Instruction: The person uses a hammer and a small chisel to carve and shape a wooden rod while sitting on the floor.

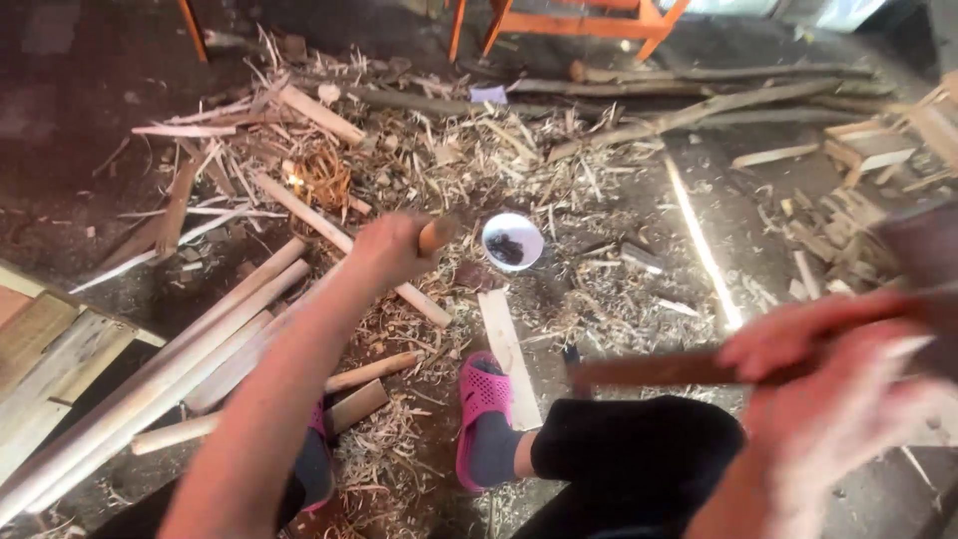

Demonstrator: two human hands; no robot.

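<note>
Left hand [391,248] gripping pale round wooden stick [435,235] near top end, just left of small white bowl with dark contents [513,241]. Right hand [828,374], motion-blurred, clenching brown wooden tool handle [654,370], lower right of bowl; head hidden. Stick looking stiff, light, smooth-shaved; best held mid-shaft. Curly shavings [479,160] littering floor around bowl; pink slotted sandal [484,399] below bowl.

1. A small white bowl [513,241] with dark contents sits mid-floor among wood shavings [499,160].
2. Long pale poles [150,379] lie at the near left.
3. Orange furniture legs [559,22] stand far off.
4. Stacked offcuts [848,230] lie right.
</note>
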